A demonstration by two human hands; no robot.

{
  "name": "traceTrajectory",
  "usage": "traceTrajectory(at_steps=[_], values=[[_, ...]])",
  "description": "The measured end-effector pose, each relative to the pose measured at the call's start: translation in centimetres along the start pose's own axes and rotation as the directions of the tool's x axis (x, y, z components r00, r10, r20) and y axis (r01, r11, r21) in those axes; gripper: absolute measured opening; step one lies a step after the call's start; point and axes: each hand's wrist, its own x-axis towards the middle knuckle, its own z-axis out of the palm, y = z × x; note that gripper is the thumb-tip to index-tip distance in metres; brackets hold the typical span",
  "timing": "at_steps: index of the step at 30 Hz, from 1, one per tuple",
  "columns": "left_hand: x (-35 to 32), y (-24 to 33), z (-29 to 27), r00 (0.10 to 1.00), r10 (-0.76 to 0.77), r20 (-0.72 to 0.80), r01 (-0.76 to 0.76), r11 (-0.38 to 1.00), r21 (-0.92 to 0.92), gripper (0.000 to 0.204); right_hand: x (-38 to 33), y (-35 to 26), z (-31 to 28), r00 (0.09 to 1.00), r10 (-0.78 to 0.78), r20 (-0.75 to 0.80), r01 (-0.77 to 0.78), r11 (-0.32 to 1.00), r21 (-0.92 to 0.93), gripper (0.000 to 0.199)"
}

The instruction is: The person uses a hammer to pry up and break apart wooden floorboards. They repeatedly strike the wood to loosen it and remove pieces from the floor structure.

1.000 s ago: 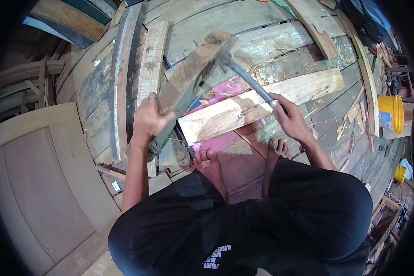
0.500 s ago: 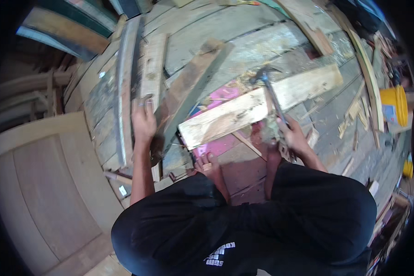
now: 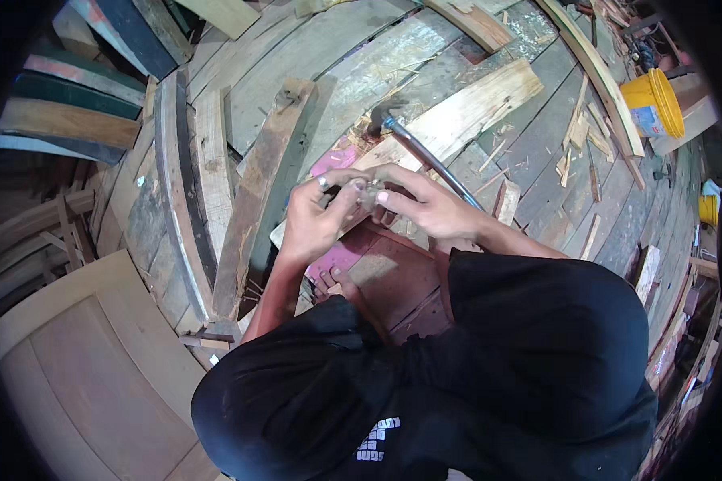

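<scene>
My left hand (image 3: 317,220) and my right hand (image 3: 421,200) meet fingertip to fingertip above a pale, rough plank (image 3: 469,108). Between the fingers they pinch a small object, too small to identify. A ring shows on a left finger. A hammer (image 3: 393,128) with a dark metal handle lies across the pale plank. Its head points away from me and its handle runs under my right wrist. A pink patch (image 3: 333,160) shows beside the plank, just beyond my left hand. My bare foot (image 3: 341,284) rests on a reddish board (image 3: 393,272) below the hands.
A long dark plank (image 3: 257,192) and a curved timber (image 3: 176,184) lie to the left on weathered grey boards. Wood offcuts (image 3: 578,136) litter the right side. A yellow bucket (image 3: 654,100) stands at the far right, and a pale wooden panel (image 3: 80,369) lies lower left.
My left hand has left the dark plank and my right hand has stopped swinging the hammer. Both hands have come together over the pale plank, and the hammer now lies on it.
</scene>
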Motion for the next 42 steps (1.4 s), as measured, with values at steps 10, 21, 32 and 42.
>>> traceTrajectory(at_steps=[10,21,32,42], values=[[-2.9,-8.7,-11.3,0.925,0.179,-0.336,0.091,0.752,0.653,0.053,-3.0,2.3,-6.9,0.938,-0.074,-0.34,0.123,0.985,0.125,0.019],[-9.4,-15.3,-18.8,0.966,-0.105,-0.235,0.231,0.757,0.611,0.094,-12.4,6.7,-13.4,0.57,0.239,-0.786,0.315,0.82,0.477,0.029],[-12.0,-13.1,-20.9,0.806,-0.566,-0.174,0.581,0.698,0.419,0.12,-18.7,8.5,-13.8,0.483,0.428,-0.764,0.208,0.791,0.575,0.032],[-15.0,-12.1,-20.2,0.778,-0.584,-0.23,0.624,0.676,0.392,0.089,-27.6,-15.4,-43.2,-0.263,-0.378,-0.888,0.238,0.866,-0.439,0.057]])
